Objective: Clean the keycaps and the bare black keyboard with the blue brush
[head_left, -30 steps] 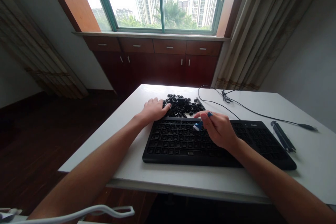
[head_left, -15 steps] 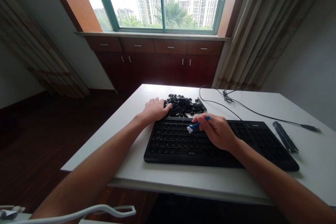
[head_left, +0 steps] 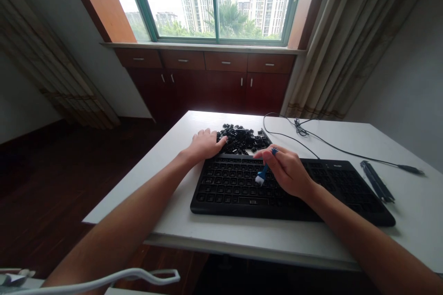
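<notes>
Blue white-tipped brush (head_left: 263, 171) over keyboard (head_left: 235, 186)

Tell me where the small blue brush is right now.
In the head view, the brush is in the right hand, bristles down over the middle of the keyboard, just nearer than the keycap pile.

Looks like a room in somebody's flat, a home study or bedroom, fairly high up. There's a wide green-framed window (head_left: 187, 4) with pale apartment towers (head_left: 265, 2) outside, long beige pleated curtains (head_left: 346, 41) to its right, built-in dark red-brown wooden cabinets (head_left: 221, 85) under the sill, and a dark wooden floor (head_left: 51, 184). A black flat keyboard (head_left: 346, 186) sits along the near edge of a plain white surface (head_left: 346, 138).
</notes>
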